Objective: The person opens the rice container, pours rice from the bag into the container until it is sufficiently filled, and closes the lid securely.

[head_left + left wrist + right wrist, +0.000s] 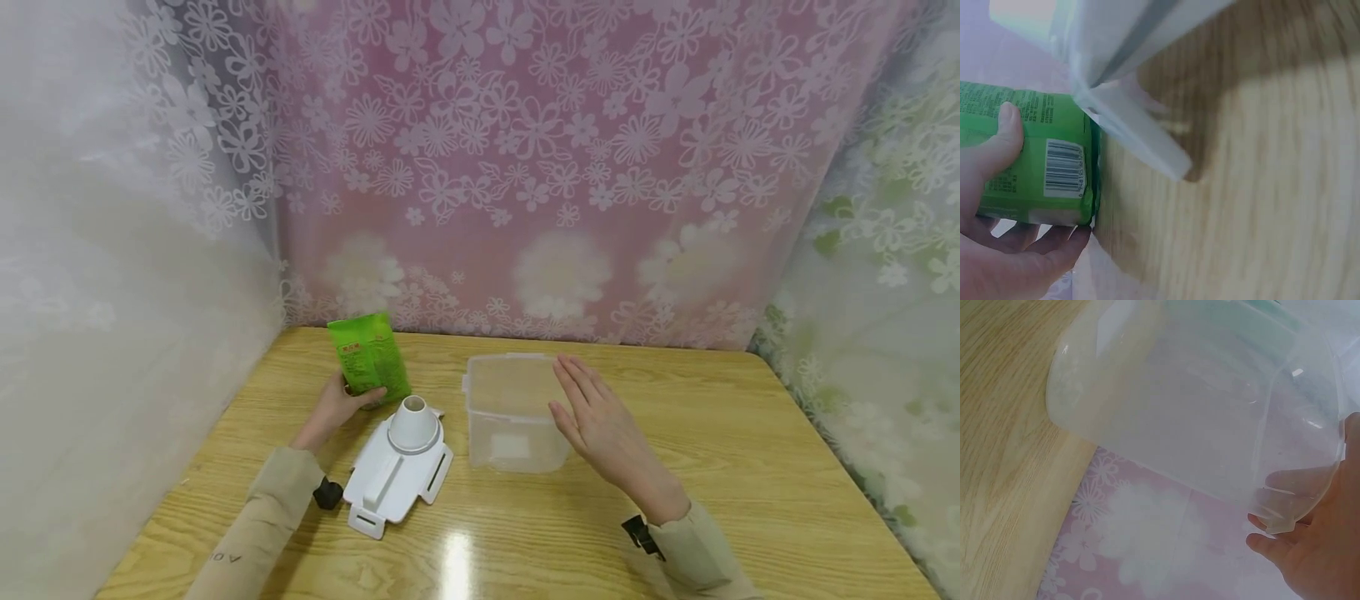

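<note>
A green printed packet (371,360) stands tilted near the table's back left, gripped low down by my left hand (339,410). In the left wrist view, the thumb lies across the packet's face beside a barcode (1065,167), with the fingers round underneath. Just in front of the packet is a white plastic lid (390,479) with side latches and a raised spout. My right hand (603,429) has its fingers extended against the right side of a clear plastic container (517,442). The right wrist view shows fingertips through the container's wall (1291,487), near the rim.
The wood-grain table (712,467) reaches back to a pink floral curtain (525,167). Pale curtains close off the left (135,292) and right sides (877,333). The lid lies between my left forearm and the container.
</note>
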`<act>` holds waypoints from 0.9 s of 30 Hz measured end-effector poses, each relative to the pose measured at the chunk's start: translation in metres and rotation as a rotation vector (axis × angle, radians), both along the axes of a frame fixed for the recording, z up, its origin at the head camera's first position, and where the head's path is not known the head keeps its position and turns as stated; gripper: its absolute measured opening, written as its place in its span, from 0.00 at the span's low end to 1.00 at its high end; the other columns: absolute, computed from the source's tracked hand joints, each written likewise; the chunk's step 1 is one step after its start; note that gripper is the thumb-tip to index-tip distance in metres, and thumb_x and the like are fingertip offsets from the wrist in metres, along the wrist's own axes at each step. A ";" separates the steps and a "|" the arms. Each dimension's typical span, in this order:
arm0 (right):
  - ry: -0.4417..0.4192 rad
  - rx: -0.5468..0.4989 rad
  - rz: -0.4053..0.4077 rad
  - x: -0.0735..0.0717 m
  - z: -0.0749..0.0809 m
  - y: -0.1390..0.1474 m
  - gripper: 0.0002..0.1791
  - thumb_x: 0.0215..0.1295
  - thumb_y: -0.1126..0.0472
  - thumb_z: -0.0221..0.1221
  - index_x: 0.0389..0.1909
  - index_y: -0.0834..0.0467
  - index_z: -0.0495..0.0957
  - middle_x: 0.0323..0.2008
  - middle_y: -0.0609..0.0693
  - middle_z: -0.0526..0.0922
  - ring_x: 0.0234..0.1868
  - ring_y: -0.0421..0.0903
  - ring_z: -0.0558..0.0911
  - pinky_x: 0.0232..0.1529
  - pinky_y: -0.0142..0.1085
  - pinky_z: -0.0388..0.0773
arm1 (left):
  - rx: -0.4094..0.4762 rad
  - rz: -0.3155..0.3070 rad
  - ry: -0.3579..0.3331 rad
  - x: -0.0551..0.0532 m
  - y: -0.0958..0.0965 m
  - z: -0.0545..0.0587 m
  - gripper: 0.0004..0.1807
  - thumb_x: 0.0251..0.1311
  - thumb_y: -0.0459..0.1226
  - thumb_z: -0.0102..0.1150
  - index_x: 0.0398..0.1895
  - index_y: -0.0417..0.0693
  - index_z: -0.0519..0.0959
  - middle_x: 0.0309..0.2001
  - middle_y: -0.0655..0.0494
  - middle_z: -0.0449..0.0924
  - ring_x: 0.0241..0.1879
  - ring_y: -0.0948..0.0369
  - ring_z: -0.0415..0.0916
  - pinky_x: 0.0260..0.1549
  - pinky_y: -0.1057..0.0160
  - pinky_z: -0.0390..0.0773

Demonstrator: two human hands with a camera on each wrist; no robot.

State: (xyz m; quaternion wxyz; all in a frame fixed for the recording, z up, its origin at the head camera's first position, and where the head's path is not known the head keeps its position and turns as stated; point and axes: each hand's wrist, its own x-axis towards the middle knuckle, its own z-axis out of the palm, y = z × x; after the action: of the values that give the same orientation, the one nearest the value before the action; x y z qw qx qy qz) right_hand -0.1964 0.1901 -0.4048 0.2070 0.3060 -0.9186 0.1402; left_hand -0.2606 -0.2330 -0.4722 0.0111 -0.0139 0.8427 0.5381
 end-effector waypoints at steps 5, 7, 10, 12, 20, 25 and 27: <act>-0.003 -0.003 -0.004 0.000 -0.002 0.000 0.34 0.80 0.50 0.49 0.76 0.68 0.59 0.76 0.62 0.60 0.76 0.59 0.61 0.73 0.53 0.59 | 0.047 0.010 0.005 0.004 -0.007 0.006 0.39 0.67 0.46 0.66 0.71 0.35 0.60 0.66 0.33 0.69 0.66 0.41 0.69 0.63 0.46 0.71; -0.003 -0.006 -0.004 0.000 -0.003 0.000 0.34 0.80 0.50 0.49 0.76 0.68 0.59 0.76 0.62 0.60 0.75 0.59 0.61 0.73 0.53 0.60 | 0.061 0.007 0.015 0.007 -0.009 0.012 0.39 0.68 0.47 0.64 0.73 0.36 0.58 0.68 0.34 0.67 0.67 0.41 0.68 0.65 0.45 0.70; 0.001 -0.009 -0.003 0.001 -0.003 0.000 0.34 0.79 0.51 0.50 0.75 0.68 0.59 0.75 0.63 0.61 0.75 0.60 0.62 0.73 0.53 0.60 | 0.089 0.000 0.035 0.011 -0.009 0.022 0.40 0.70 0.48 0.61 0.75 0.38 0.55 0.70 0.35 0.64 0.69 0.41 0.66 0.66 0.43 0.69; 0.007 -0.009 -0.004 0.001 -0.003 0.000 0.34 0.79 0.52 0.51 0.75 0.68 0.59 0.75 0.63 0.61 0.75 0.60 0.62 0.73 0.53 0.60 | 0.111 -0.005 0.046 0.014 -0.008 0.029 0.41 0.71 0.50 0.59 0.76 0.39 0.53 0.71 0.35 0.62 0.70 0.40 0.64 0.66 0.42 0.68; 0.032 -0.021 0.006 0.000 -0.003 0.000 0.33 0.78 0.53 0.51 0.74 0.70 0.60 0.74 0.65 0.62 0.74 0.61 0.63 0.72 0.54 0.61 | 0.165 -0.018 0.089 0.023 0.003 0.049 0.36 0.72 0.54 0.54 0.74 0.45 0.59 0.70 0.38 0.66 0.66 0.44 0.69 0.64 0.45 0.71; 0.023 -0.014 0.002 0.000 -0.003 0.000 0.33 0.78 0.53 0.52 0.75 0.69 0.60 0.75 0.64 0.62 0.75 0.60 0.62 0.73 0.53 0.60 | 0.215 -0.030 0.183 0.033 0.021 0.060 0.31 0.74 0.48 0.52 0.71 0.40 0.61 0.65 0.38 0.71 0.57 0.63 0.76 0.56 0.66 0.76; 0.018 -0.010 0.001 0.000 -0.003 0.000 0.33 0.79 0.52 0.51 0.75 0.68 0.59 0.75 0.63 0.61 0.75 0.59 0.61 0.73 0.52 0.59 | 0.252 -0.018 0.211 0.037 0.028 0.065 0.31 0.74 0.49 0.50 0.71 0.39 0.61 0.64 0.38 0.71 0.54 0.68 0.75 0.54 0.70 0.75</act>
State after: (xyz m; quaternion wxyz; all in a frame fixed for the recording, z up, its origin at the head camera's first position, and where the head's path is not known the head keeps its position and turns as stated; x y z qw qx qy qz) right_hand -0.1966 0.1901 -0.4073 0.2166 0.3067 -0.9158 0.1424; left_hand -0.2234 -0.2046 -0.4076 -0.0710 0.0515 0.7651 0.6379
